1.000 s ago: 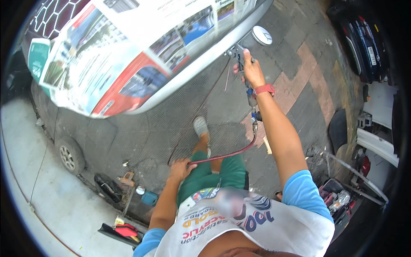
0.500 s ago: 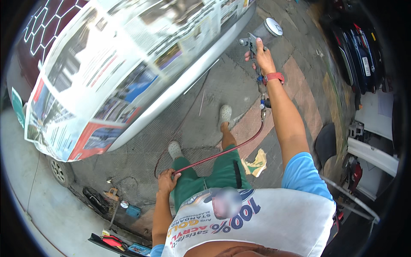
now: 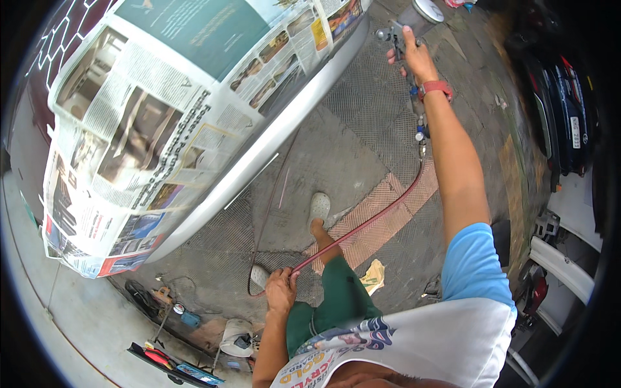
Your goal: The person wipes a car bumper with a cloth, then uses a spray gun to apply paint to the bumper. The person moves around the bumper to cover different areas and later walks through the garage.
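My right hand (image 3: 419,59) is wrapped round the grip of a spray gun (image 3: 394,44), held out far ahead with my arm stretched. A grey paint cup (image 3: 419,18) with a pale lid sits on the gun, partly cut off by the picture's top edge. A red air hose (image 3: 372,223) runs from fittings (image 3: 421,137) under the gun in a slack curve down to my left hand (image 3: 281,290). Near my left thigh that hand is closed round the hose. Left of the gun, apart from it, lies a silver vehicle edge (image 3: 268,143) beside taped-on newspaper sheets (image 3: 194,129).
A dark car (image 3: 568,123) stands at the right. Below it lie white body panels (image 3: 561,266). A yellowish cloth (image 3: 373,277) is on the floor by my leg. At the lower left are a white bucket (image 3: 237,337), a blue tool (image 3: 190,319) and a black tray (image 3: 169,367).
My right hand and the spray gun have moved up and slightly right. My left hand, still on the hose, sits lower and further right. The view has shifted along the newspaper; the bucket now shows.
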The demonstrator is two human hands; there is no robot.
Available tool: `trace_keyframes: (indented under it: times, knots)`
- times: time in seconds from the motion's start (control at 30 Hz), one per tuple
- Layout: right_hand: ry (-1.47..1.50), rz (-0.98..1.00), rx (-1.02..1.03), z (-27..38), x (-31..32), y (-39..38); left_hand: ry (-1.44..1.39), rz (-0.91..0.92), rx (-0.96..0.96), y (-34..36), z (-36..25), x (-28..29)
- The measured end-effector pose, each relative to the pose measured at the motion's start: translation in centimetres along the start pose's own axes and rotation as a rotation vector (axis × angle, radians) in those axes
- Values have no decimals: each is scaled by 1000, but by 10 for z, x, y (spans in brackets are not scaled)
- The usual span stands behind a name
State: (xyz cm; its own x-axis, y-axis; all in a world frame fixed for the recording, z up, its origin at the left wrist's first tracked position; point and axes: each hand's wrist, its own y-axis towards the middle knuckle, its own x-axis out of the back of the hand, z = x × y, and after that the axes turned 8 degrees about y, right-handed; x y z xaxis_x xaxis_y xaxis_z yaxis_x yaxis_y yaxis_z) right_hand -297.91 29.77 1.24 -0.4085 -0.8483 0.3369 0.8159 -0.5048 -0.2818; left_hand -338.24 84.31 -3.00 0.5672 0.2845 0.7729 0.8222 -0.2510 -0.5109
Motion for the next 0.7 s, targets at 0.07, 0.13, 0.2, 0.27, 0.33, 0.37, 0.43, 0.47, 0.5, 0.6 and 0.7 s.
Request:
trace_keyframes:
  times: [0.07, 0.13, 0.2, 0.27, 0.33, 0.37, 0.43, 0.47, 0.5, 0.6, 0.7]
  knots:
    - [15, -27, 9, 4, 11, 34, 3, -7, 1, 20, -25, 2]
    - [-5, -70, 45, 4, 20, 65, 1, -21, 15, 36, -45, 8]
    - [-11, -134, 68, 2, 24, 92, -7, -43, 29, 47, -56, 12]
    - [-70, -196, 93, -1, 22, 110, -24, -70, 42, 53, -62, 14]
    - [-173, -251, 160, -7, 20, 118, 0, -62, 52, 59, -63, 14]
    - [-195, -249, 123, -9, 19, 119, 10, -55, 56, 57, -61, 14]
    - [-238, -189, 104, -16, 9, 96, 5, -62, 59, 48, -48, -1]
    - [-263, -160, 91, -15, 6, 74, 0, -60, 61, 39, -42, -6]
    - [-240, -117, 76, -21, 3, 54, -10, -46, 75, 27, -35, -11]
    - [-178, -2, 45, -24, -12, -14, -43, -38, 110, -6, -10, -27]
    - [-126, 107, 5, -12, -48, -113, -75, -23, 170, -65, 38, -61]
